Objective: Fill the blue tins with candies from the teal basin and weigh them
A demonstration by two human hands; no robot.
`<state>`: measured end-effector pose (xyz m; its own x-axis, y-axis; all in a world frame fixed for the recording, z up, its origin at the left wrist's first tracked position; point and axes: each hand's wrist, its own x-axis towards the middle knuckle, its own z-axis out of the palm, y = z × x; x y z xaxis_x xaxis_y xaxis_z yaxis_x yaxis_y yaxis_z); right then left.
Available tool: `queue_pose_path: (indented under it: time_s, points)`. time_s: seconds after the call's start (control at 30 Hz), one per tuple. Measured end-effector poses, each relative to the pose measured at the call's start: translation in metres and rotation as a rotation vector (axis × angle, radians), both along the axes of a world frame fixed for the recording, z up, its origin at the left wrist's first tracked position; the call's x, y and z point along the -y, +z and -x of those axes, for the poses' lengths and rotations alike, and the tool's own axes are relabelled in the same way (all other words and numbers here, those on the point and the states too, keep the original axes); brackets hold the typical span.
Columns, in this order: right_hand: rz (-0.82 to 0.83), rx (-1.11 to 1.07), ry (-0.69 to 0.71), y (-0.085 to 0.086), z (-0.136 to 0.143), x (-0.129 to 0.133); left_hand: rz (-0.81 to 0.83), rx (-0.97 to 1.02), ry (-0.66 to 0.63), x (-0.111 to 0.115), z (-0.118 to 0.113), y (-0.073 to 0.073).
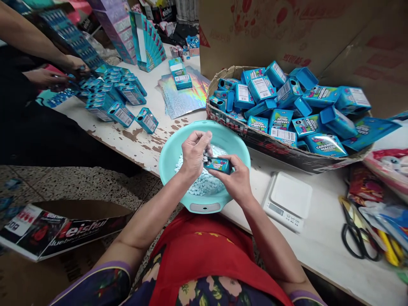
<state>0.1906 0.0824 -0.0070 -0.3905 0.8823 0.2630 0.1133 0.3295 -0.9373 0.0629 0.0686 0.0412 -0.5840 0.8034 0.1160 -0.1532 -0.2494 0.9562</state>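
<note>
My right grip (238, 180) clasps a small blue box (220, 165) over the turquoise basin (178, 140), left of the scale (291, 191); my left grip (194, 155) pinches white pellets (205, 159) at its open end

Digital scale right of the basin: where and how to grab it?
Probably best by the two long side edges of the digital scale, low on the body, coming from left and right. It lies flat and wide, with the display and buttons at the near end. Gripping low avoids those and the raised weighing plate.
</note>
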Motion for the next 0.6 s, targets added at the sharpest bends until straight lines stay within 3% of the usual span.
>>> queue_pose_path:
  time_s: [0.43,0.6]
  points:
    - [0.03,-0.027,0.005,-0.0053,0.0011,0.0041,0.002,0.012,-0.082,0.0024,-0.0052,-0.0045]
    - [0.081,-0.073,-0.008,-0.0043,-0.0061,0.0063,-0.021,0.06,-0.055,0.0062,-0.0036,0.0016]
